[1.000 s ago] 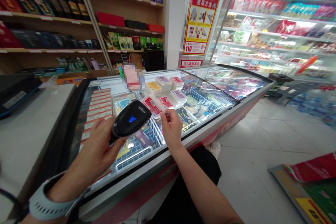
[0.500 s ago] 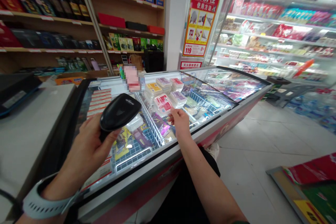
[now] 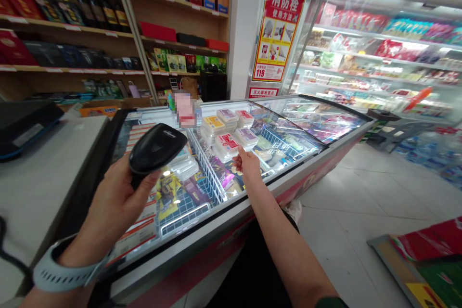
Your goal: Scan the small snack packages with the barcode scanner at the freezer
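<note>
My left hand (image 3: 119,197) is wrapped round the handle of a black handheld scanner (image 3: 159,148), raised over the left end of a glass-topped chest freezer (image 3: 216,219). My right hand (image 3: 247,166) is beside a stack of clear flat packs with a red label (image 3: 227,143), its index finger extended and its other fingers curled; nothing shows in it. More stacked packs with yellow (image 3: 213,122), purple and red labels stand close behind. Below them, a white wire basket (image 3: 207,166) and coloured bags show through the glass.
Left of the freezer is a grey counter (image 3: 46,168) with a black device (image 3: 27,122). Shelves of bottles and boxes (image 3: 159,31) stand behind. A lit refrigerated display (image 3: 382,65) is at the right, and a low red and green stand (image 3: 426,255) at lower right.
The scanner in my left hand has shifted slightly left. My right index finger is now stretched out toward the red-labelled packs. The view has shifted a little.
</note>
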Action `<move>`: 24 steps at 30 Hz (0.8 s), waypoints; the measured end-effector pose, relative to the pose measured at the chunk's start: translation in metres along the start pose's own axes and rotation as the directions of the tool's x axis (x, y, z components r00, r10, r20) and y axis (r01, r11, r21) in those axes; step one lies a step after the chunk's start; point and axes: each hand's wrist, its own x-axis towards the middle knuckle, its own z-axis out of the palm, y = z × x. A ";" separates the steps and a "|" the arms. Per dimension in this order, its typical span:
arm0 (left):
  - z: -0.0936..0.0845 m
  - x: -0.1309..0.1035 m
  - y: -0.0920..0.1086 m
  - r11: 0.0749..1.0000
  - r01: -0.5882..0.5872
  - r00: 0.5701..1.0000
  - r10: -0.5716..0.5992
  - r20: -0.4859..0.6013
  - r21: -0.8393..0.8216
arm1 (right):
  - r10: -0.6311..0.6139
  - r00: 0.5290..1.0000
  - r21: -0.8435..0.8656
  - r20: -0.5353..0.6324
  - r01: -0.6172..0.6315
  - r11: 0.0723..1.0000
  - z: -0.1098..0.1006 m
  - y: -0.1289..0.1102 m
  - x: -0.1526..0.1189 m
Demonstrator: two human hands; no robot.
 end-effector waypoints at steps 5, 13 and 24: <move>-0.009 0.005 -0.001 0.972 0.215 0.975 -0.208 -0.081 0.096 | -0.282 0.955 -0.173 0.090 0.294 0.940 -0.002 0.002 -0.025; -0.026 0.016 -0.012 0.890 0.445 0.846 -0.380 -0.374 0.103 | -0.607 0.688 -0.603 0.397 0.694 0.393 0.059 -0.006 -0.081; -0.032 0.019 -0.022 0.871 0.485 0.818 -0.421 -0.392 0.078 | -0.625 0.651 -0.706 0.430 0.674 0.218 0.113 0.004 -0.092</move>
